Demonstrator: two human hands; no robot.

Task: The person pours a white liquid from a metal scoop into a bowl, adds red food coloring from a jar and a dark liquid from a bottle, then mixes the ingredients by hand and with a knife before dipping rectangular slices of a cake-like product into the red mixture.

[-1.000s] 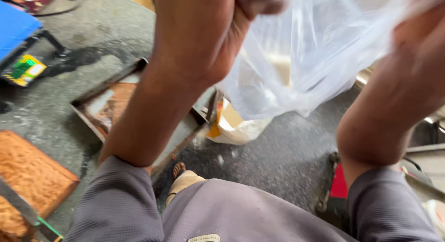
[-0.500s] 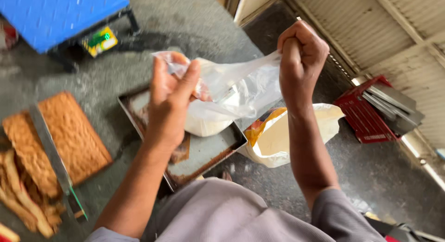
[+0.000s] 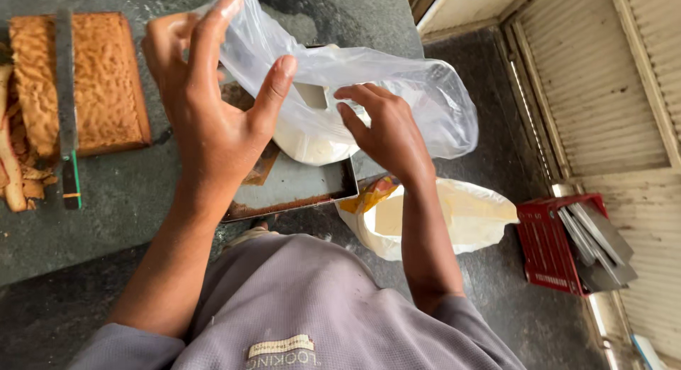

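Observation:
My left hand [image 3: 213, 107] pinches the rim of a clear plastic bag [image 3: 397, 93] and holds it up over a metal baking tray [image 3: 298, 189]. My right hand [image 3: 383, 132] grips the bag's other edge from below, its fingers curled against the film. Inside the bag lies a pale white lump [image 3: 312, 139], resting low over the tray. A brown baked scrap [image 3: 259, 168] shows on the tray under my left hand.
A brown slab of cake [image 3: 99, 79] lies at the left with a long knife [image 3: 67, 107] across it and cut crusts [image 3: 14, 164] beside. A white bag with yellow print [image 3: 461, 217] sits right of the tray. A red crate of metal sheets [image 3: 567, 242] stands at the right.
The view has swung down and left. Both hands have come lower and closer together, and the bag hangs stretched sideways over the tray instead of held up high.

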